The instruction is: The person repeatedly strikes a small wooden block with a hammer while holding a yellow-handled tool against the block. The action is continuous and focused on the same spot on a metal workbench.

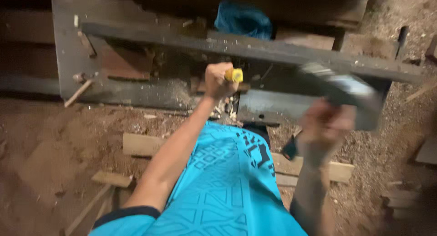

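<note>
My left hand (218,80) is closed around a tool with a yellow handle (235,75), held against the dark wooden frame (282,51) in front of me; the tool's blade is hidden behind my fist. My right hand (324,124) is raised and heavily blurred, gripping a dark hammer-like tool (341,88) whose head is smeared across the frame's right side. Wood chips (225,109) lie just below my left hand.
A blue cloth bundle (243,18) rests behind the frame. Loose wooden offcuts (141,145) and a plank (337,171) lie on the sawdust-covered floor (54,154). A thin stick (78,92) leans at the frame's left. My turquoise patterned shirt (223,186) fills the lower centre.
</note>
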